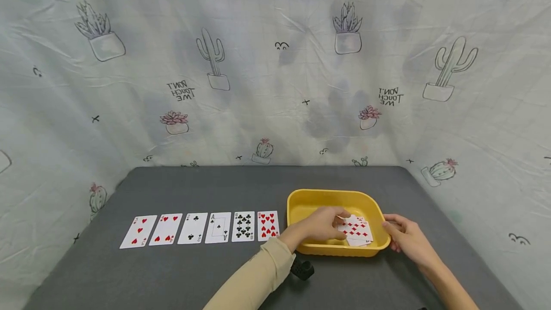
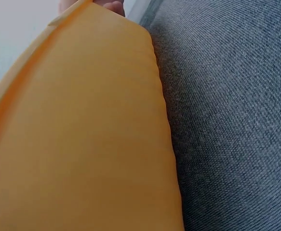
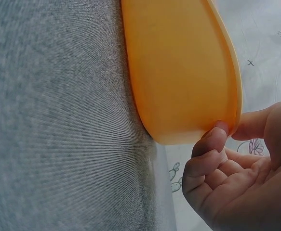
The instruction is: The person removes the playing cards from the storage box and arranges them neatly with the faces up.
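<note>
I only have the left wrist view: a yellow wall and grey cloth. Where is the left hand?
Observer: The left hand reaches into the yellow tray, fingers on the playing cards lying inside.
Operator: And the other hand?
Observer: The right hand pinches the tray's right rim, thumb above and fingers below.
Operator: Anything else on the table?
Observer: A row of six cards lies face up, left of the tray.

Yellow plastic tray (image 1: 301,204), shallow, rounded corners, upright on grey table at right of card row. Small stack of playing cards (image 1: 356,229) inside, face up, red diamonds on top, lying toward tray's near right corner.
</note>
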The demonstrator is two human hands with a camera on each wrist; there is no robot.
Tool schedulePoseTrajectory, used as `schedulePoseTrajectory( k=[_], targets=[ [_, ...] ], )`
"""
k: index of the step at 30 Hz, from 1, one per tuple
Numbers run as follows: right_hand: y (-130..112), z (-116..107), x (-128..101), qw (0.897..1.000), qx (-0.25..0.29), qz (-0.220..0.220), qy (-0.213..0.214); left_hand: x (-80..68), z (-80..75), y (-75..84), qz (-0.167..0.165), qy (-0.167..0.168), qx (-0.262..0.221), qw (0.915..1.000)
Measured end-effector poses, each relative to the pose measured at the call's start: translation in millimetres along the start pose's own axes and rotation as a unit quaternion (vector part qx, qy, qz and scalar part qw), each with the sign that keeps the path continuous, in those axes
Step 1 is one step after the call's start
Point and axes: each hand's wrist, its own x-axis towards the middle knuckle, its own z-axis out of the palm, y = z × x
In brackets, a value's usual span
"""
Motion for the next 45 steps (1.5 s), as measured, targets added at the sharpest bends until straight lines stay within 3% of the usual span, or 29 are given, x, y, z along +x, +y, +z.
schedulePoseTrajectory(
  k=[6,11,16,25,34,38,45],
  targets=[
    [3,1,1,1.0,0.005,-0.001,0.0,-1.9,0.8,-7.7,-0.028,0.008,-0.012,0.9995],
    [2,1,0,1.0,0.0,0.002,0.002,-3.7,-1.7,-6.7,-0.013,0.007,0.025,0.9996],
    [1,2,-1,1.0,0.001,-0.002,0.001,-3.1,-6.1,-7.5,0.011,-0.013,0.072,0.9973],
    [0,2,0,1.0,0.007,0.001,-0.003,-0.7,-11.4,-9.8,-0.018,-0.062,0.039,0.9972],
    [1,2,-1,1.0,0.001,0.005,0.001,6.6,-6.9,-9.4,-0.007,-0.083,0.072,0.9939],
    [2,2,-1,1.0,0.001,0.003,0.003,10.3,-2.1,-12.4,-0.009,-0.079,0.1,0.9918],
    [2,2,0,1.0,0.001,0.002,0.003,15.1,2.2,-15.4,-0.003,-0.036,0.145,0.9888]
  ],
)
